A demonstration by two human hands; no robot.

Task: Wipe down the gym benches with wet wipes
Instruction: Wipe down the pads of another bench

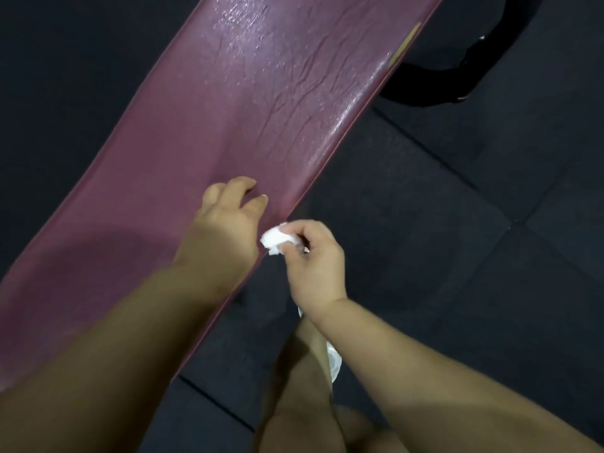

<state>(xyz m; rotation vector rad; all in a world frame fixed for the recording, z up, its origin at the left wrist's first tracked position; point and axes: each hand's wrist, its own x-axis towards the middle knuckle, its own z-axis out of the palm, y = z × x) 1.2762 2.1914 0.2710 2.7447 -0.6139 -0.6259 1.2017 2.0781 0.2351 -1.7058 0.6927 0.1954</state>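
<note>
1 wet wipe point(275, 240) only, balled small and white, pinched between thumb and curled fingertips of the right hand point(315, 266); held just off the near long edge of the bench pad point(228, 109), apparently not touching it. Rests the left hand point(225, 223) just beside, on the pad near that same edge, fingers bent and loose, tips touching the vinyl, gripping nothing. Looks like a pause between strokes: glistens wet and streaked over the far half of the maroon pad, reads dull and matt over the near half, so probably about halfway along this bench. Calls next for bringing the wad back onto the pad, pressing it flat and dragging it across the dull near stretch, perhaps refolding to a fresh face first, and lifting the left hand out of the path. Counts out as 2 hands, 1 wipe, 1 bench in view, 1 black curved frame foot point(457, 83) beyond the far edge, and dark rubber floor tiles point(457, 240) all round, seams showing. Shows also 1 white thing point(334, 361) low beside a bare leg point(304, 387), half hidden under the right wrist; cannot tell what.
</note>
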